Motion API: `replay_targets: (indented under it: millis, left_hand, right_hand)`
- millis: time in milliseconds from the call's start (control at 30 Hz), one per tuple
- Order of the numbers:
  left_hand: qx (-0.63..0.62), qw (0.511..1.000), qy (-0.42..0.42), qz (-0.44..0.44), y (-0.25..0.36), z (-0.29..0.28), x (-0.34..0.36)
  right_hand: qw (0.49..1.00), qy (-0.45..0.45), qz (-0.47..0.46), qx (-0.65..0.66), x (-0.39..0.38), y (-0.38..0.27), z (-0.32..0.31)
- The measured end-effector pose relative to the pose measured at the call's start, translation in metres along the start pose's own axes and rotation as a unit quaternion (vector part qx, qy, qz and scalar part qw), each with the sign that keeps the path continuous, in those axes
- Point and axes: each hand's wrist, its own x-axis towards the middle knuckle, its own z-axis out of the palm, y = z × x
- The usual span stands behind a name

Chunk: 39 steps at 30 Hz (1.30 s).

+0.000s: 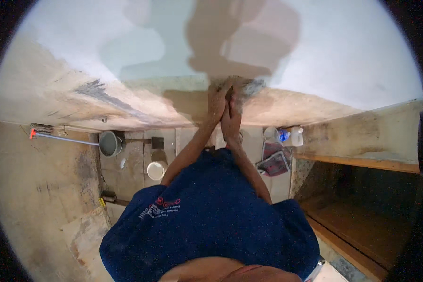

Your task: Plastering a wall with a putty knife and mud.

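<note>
My left hand [216,102] and my right hand [231,123] are together in front of the wall [286,101], arms stretched out ahead of me. Both look closed, one against the other. A small dark shape shows between the fingers; its kind cannot be made out. The fingertips are blurred and partly in shadow. Just beyond them, a dark grey, rough patch [253,88] marks the wall where its white upper part meets the bare tan part.
On the floor at left stand a grey bucket [109,144] and a white bucket [156,171], with a long-handled brush [70,139] leaning nearby. At right lie a dark red-and-grey cloth [273,164] and a white jug [296,137], beside a wooden-edged open cabinet [362,163].
</note>
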Motion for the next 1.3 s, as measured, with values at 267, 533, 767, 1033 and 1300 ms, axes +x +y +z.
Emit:
replay_targets:
  millis: [267,533,767,1033,1300]
  left_hand:
    - [-0.037,0.997,0.039,-0.052,-0.002,0.01,0.001]
    - [0.017,0.999,0.017,0.023,0.009,0.019,-0.002]
    - [0.016,0.999,-0.002,-0.028,0.009,0.013,0.003]
    - [0.001,0.997,0.012,-0.073,0.012,0.016,-0.003]
    - [-0.004,0.999,-0.002,-0.043,0.023,0.021,0.002]
  right_hand:
    - [0.993,0.057,-0.102,-0.027,0.0,0.04,-0.001]
    - [0.993,0.061,-0.07,-0.074,0.007,0.054,-0.002]
    - [0.992,0.098,-0.077,-0.005,-0.003,0.037,0.005]
    - [0.99,0.079,-0.113,-0.039,0.002,0.042,0.002]
    - [0.98,0.09,-0.12,-0.128,0.005,0.046,-0.003]
